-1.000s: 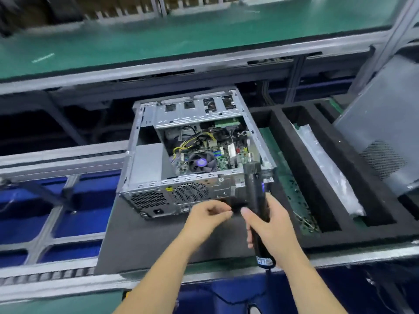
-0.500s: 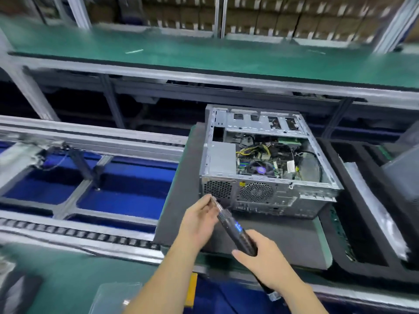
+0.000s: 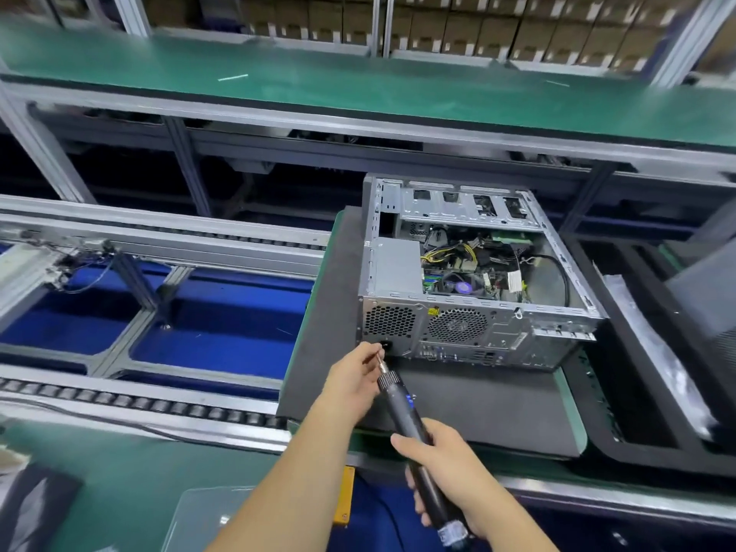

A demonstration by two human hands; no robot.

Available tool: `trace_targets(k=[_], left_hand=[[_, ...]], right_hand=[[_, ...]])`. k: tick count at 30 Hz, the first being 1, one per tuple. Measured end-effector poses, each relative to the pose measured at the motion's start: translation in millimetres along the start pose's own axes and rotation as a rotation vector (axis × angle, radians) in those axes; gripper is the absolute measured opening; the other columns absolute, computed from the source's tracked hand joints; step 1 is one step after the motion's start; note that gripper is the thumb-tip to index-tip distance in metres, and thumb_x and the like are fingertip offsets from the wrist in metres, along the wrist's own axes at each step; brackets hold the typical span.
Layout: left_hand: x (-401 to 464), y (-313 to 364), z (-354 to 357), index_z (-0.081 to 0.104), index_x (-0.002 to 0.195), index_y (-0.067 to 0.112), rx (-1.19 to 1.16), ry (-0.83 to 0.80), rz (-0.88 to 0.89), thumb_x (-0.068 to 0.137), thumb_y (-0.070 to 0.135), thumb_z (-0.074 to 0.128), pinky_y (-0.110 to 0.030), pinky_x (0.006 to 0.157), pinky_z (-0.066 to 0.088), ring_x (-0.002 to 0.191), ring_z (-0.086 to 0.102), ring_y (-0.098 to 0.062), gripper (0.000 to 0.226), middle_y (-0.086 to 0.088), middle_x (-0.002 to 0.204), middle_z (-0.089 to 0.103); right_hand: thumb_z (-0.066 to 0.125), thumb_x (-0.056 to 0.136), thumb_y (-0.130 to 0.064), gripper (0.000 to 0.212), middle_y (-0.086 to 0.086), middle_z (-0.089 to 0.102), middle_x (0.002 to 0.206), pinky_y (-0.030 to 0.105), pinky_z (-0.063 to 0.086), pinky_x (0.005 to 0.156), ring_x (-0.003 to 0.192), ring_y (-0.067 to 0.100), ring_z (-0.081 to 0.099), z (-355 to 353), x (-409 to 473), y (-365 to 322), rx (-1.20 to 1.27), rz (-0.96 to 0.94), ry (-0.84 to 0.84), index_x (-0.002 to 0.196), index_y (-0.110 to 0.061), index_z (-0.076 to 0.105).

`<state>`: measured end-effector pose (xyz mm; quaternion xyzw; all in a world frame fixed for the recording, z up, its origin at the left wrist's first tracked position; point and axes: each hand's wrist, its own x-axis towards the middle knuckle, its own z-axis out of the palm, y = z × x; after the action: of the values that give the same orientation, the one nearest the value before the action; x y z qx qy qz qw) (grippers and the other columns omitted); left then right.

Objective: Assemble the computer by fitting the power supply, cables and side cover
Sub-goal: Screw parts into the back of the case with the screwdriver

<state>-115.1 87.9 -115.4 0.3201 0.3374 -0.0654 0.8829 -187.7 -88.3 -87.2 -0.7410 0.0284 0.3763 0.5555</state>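
Note:
An open grey computer case (image 3: 470, 336) lies on its side on a dark foam mat (image 3: 330, 312), its rear panel facing me. The power supply (image 3: 396, 268) sits inside at the left rear corner, with yellow and black cables (image 3: 458, 253) beside it over the motherboard. My right hand (image 3: 446, 468) grips a black electric screwdriver (image 3: 402, 412) angled up and left. My left hand (image 3: 352, 380) pinches the screwdriver's bit at its tip, just in front of the case's lower left rear corner. The grey side cover (image 3: 713, 296) leans at the far right edge.
A roller conveyor (image 3: 139, 400) with blue panels beneath runs to the left. A black foam tray (image 3: 637, 392) at the right holds a plastic-wrapped part (image 3: 653, 352). A green workbench (image 3: 358, 93) spans the back, and a green surface (image 3: 99, 484) lies near me at lower left.
My view swung left, so the case now appears further right. The screwdriver went from upright at the case's right rear to tilted toward its left rear corner, where my left hand took hold of its tip.

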Motion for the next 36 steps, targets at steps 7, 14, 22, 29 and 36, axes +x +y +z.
trace_targets(k=[7, 14, 22, 29, 36], left_hand=[[6, -10, -4, 0.062, 0.088, 0.003, -0.125, 0.037, 0.01, 0.093, 0.002, 0.058, -0.032, 0.07, 0.046, 0.07, 0.056, -0.021, 0.007, -0.009, 0.074, 0.064], [11, -2, -22, 0.064, 0.089, 0.003, 0.027, 0.085, -0.025, 0.093, 0.003, 0.062, -0.034, 0.065, 0.048, 0.069, 0.06, -0.021, 0.005, -0.01, 0.073, 0.068], [13, 20, -28, 0.062, 0.089, 0.002, 0.278, 0.065, -0.056, 0.093, 0.0, 0.063, -0.03, 0.068, 0.055, 0.075, 0.063, -0.022, 0.005, -0.013, 0.079, 0.067], [17, 36, -28, 0.062, 0.088, -0.001, 0.483, 0.058, -0.096, 0.092, -0.002, 0.063, -0.033, 0.067, 0.057, 0.076, 0.064, -0.026, 0.005, -0.018, 0.087, 0.064], [20, 28, -24, 0.061, 0.087, 0.0, 0.295, 0.074, -0.11, 0.091, -0.003, 0.061, -0.039, 0.077, 0.057, 0.066, 0.067, -0.026, 0.005, -0.016, 0.07, 0.067]], right_hand=[[0.072, 0.088, -0.042, 0.032, 0.009, 0.064, 0.065, 0.032, 0.052, 0.049, 0.049, 0.029, 0.058, 6, 8, 2, 0.064, 0.053, 0.013, 0.108, -0.024, 0.055], [0.073, 0.085, -0.043, 0.036, 0.008, 0.062, 0.064, 0.032, 0.051, 0.046, 0.048, 0.027, 0.058, 12, 18, 10, 0.057, 0.066, -0.023, 0.109, -0.023, 0.055], [0.074, 0.083, -0.044, 0.039, 0.01, 0.062, 0.067, 0.032, 0.05, 0.046, 0.049, 0.028, 0.058, 6, 22, 13, 0.058, 0.095, -0.075, 0.109, -0.023, 0.054], [0.074, 0.081, -0.045, 0.039, 0.012, 0.061, 0.069, 0.032, 0.05, 0.047, 0.049, 0.028, 0.056, 3, 23, 17, 0.066, 0.104, -0.112, 0.106, -0.023, 0.053], [0.074, 0.085, -0.044, 0.038, 0.01, 0.062, 0.068, 0.031, 0.051, 0.049, 0.05, 0.027, 0.057, 10, 23, 19, 0.127, 0.075, -0.083, 0.112, -0.026, 0.054]])
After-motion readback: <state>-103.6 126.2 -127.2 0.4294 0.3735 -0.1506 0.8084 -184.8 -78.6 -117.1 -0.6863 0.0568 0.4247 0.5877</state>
